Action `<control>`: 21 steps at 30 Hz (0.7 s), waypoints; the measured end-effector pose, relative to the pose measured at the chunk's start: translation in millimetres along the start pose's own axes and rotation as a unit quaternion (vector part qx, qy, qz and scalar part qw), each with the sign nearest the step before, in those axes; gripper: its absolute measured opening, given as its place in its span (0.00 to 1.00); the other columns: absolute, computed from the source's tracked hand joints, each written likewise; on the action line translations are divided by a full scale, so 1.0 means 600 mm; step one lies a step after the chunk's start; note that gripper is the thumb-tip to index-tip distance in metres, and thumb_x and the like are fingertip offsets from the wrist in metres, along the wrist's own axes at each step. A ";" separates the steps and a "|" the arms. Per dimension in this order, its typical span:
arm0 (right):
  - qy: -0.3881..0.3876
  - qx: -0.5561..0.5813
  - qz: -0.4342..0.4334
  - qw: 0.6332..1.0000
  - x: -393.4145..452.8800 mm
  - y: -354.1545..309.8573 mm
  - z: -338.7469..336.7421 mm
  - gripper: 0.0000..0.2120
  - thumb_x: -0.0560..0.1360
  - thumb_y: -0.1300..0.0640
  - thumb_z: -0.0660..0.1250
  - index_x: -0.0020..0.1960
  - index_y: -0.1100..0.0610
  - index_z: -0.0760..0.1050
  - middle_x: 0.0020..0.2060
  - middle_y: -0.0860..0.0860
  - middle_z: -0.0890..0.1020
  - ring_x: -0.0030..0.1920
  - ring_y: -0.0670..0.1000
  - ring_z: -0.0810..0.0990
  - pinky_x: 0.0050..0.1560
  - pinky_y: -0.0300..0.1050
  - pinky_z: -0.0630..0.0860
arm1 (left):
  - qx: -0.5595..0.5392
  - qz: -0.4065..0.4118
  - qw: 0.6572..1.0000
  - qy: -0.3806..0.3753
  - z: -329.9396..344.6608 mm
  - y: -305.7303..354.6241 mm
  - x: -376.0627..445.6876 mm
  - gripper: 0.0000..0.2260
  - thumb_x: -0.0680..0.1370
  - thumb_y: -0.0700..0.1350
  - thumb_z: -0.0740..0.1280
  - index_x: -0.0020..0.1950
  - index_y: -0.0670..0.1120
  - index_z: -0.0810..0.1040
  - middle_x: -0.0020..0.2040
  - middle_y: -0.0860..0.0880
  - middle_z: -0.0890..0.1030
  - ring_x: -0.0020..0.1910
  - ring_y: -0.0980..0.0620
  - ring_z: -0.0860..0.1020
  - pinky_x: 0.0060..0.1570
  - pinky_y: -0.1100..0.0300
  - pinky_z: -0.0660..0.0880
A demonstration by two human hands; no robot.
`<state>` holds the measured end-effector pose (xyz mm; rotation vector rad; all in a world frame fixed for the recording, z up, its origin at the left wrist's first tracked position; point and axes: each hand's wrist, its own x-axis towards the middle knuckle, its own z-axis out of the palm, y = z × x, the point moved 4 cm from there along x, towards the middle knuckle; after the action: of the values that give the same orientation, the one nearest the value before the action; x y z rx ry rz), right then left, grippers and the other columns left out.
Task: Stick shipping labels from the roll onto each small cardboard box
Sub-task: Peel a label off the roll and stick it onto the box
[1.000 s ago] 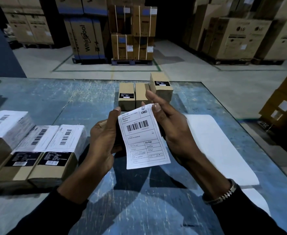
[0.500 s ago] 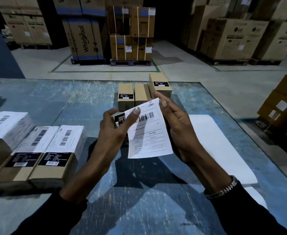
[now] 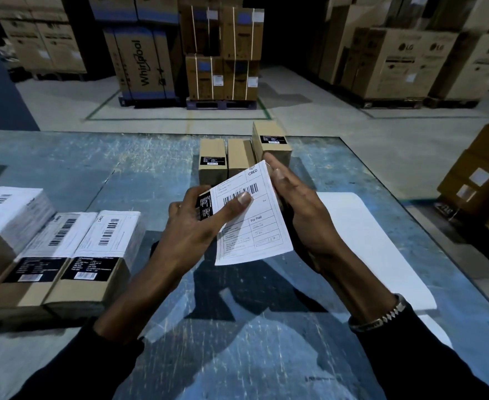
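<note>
A white shipping label [image 3: 254,226] with a barcode lies over a small cardboard box [image 3: 205,204] that I hold above the blue table [image 3: 99,174]. My left hand [image 3: 191,235] grips the box from the left, its thumb pressing on the barcode. My right hand [image 3: 298,209] holds the box and the label's right edge. The box is mostly hidden; only its black-stickered end shows. Three small boxes without white labels [image 3: 213,160] stand at the table's far middle. Three labelled boxes [image 3: 99,255] lie at the left.
A white strip of backing paper [image 3: 376,249] lies on the table to the right of my hands. Beyond the far table edge is a warehouse floor with large stacked cartons on pallets [image 3: 223,56]. More cartons [image 3: 479,174] stand close on the right.
The label has tilted and moved up over the box. My left thumb has slid onto the barcode, and the box's black-stickered end has come into view at the left.
</note>
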<state>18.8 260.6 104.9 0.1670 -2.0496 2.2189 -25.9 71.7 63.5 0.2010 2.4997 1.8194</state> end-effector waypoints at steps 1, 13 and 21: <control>-0.007 -0.003 0.002 1.000 -0.001 0.000 0.001 0.24 0.86 0.46 0.59 0.82 0.45 0.66 0.67 0.42 0.84 0.65 0.47 0.84 0.63 0.49 0.83 | 0.002 0.000 1.000 0.000 0.000 -0.001 0.001 0.42 0.59 0.86 0.69 0.69 0.68 0.72 0.67 0.52 0.80 0.63 0.46 0.82 0.60 0.36 0.81; -0.029 0.008 0.012 0.999 -0.002 0.000 0.004 0.34 0.79 0.45 0.66 0.83 0.45 0.63 0.66 0.45 0.84 0.65 0.50 0.84 0.68 0.53 0.80 | 0.028 -0.008 1.000 -0.001 -0.003 -0.009 0.008 0.39 0.60 0.87 0.65 0.65 0.70 0.73 0.65 0.53 0.80 0.62 0.47 0.81 0.58 0.43 0.81; -0.036 0.028 0.034 0.998 0.002 0.004 -0.002 0.30 0.83 0.51 0.65 0.84 0.51 0.64 0.65 0.50 0.85 0.68 0.54 0.83 0.72 0.57 0.78 | 0.040 -0.010 0.999 -0.003 -0.008 -0.011 0.010 0.36 0.59 0.87 0.66 0.61 0.71 0.74 0.64 0.53 0.81 0.61 0.47 0.82 0.58 0.39 0.83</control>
<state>17.6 261.9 102.7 0.1878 -2.0588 2.3454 -32.9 66.2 59.0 0.1826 2.5626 1.7120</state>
